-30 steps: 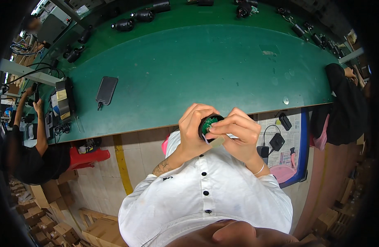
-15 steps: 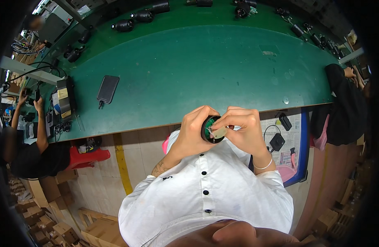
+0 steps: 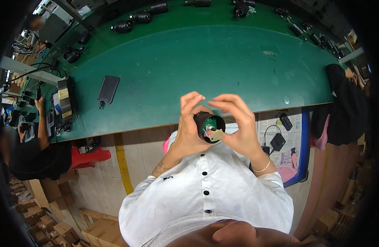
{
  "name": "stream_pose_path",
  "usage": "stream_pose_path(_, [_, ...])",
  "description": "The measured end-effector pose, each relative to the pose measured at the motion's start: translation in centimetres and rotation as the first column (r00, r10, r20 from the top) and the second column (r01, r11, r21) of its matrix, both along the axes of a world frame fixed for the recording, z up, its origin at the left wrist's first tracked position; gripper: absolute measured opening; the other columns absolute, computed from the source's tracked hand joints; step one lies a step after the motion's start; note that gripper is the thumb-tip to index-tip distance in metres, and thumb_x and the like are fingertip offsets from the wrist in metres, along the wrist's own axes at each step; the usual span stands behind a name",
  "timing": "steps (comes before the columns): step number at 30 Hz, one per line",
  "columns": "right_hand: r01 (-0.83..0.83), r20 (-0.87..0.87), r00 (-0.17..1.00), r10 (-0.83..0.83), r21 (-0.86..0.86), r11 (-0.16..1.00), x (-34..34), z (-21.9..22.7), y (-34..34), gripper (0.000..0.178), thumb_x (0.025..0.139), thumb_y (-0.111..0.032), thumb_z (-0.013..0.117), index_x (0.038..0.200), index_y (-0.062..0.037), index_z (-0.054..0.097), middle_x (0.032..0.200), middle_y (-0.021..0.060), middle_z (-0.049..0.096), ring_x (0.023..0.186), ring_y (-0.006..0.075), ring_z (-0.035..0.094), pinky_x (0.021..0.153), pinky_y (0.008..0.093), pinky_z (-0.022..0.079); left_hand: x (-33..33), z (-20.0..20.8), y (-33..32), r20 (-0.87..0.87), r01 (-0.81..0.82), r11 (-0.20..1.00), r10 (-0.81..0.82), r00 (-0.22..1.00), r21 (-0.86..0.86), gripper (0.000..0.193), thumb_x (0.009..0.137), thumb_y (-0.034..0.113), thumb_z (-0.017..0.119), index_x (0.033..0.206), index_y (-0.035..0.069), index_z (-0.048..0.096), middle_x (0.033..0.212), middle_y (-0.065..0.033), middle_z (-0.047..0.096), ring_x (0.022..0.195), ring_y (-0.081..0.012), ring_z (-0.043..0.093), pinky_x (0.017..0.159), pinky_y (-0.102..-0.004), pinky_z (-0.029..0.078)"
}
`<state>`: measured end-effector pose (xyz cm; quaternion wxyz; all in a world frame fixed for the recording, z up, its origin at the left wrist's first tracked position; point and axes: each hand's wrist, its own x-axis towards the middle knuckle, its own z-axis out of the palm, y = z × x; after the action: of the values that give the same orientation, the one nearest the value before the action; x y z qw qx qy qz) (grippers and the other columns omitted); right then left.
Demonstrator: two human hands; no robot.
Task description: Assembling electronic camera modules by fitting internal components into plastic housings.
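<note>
My left hand (image 3: 186, 127) is wrapped round a black cylindrical housing (image 3: 201, 120), held in front of my chest by the table's near edge. Its open end faces up and to the right. Inside sits a green circuit board (image 3: 210, 123) with thin wires. A small beige flat piece (image 3: 216, 135) sticks out at the lower rim of that opening. My right hand (image 3: 240, 128) is open beside the housing, fingers apart and arched above it. Its thumb is at the beige piece; whether it presses on it I cannot tell.
On the green table (image 3: 169, 74) lies a flat black pad-like device (image 3: 109, 89). Several black cylindrical units (image 3: 140, 16) line the far side. At right, a blue-rimmed tray (image 3: 303, 144) holds newspaper and a black square device (image 3: 277, 142). Co-workers (image 3: 348, 107) sit on both sides.
My right fingers have let go of the beige piece and spread upward. The housing has tilted to the right, showing more of the board, and my left index finger has lifted.
</note>
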<state>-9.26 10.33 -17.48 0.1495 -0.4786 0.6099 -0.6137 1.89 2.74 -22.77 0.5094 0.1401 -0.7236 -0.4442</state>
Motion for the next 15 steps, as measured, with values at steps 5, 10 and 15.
stream_pose_path(5, [-0.329,-0.065,0.939,0.336,0.101,0.939,-1.4,-1.4,0.1,0.037,0.059,0.0,0.076,0.096,-0.0037,0.073,0.088,0.0029,0.066,0.084,0.0174,0.053,0.07,0.0285,0.046,0.3,0.0,-0.3,0.109,0.001,0.988,0.017,0.994,-0.156,0.095,0.061,-0.002,0.074,0.14,0.003,0.021,0.129,-0.0188,0.041,0.092,-0.0272,0.056,0.07,-0.0337,0.047])
stream_pose_path(10, [-0.32,-0.082,0.942,0.327,0.085,0.944,-1.3,-2.2,0.1,0.041,0.059,-0.001,0.075,0.099,-0.0035,0.073,0.09,0.0034,0.067,0.083,0.0183,0.053,0.071,0.0291,0.046,0.5,0.1,-0.4,0.124,0.037,0.993,-0.024,0.992,-0.109,0.094,0.061,-0.001,0.074,0.141,0.002,0.025,0.13,-0.0205,0.04,0.091,-0.0266,0.058,0.069,-0.0328,0.048])
stream_pose_path(15, [-0.317,-0.114,0.94,0.322,0.06,0.947,-1.1,-2.3,0.2,0.039,0.06,-0.002,0.076,0.099,-0.0019,0.073,0.088,0.004,0.068,0.084,0.018,0.054,0.075,0.0287,0.045,1.1,0.1,-0.4,0.226,0.11,0.992,-0.094,0.97,-0.062,0.1,0.059,0.0,0.076,0.144,0.001,0.024,0.131,-0.0213,0.039,0.091,-0.0259,0.059,0.068,-0.0324,0.049])
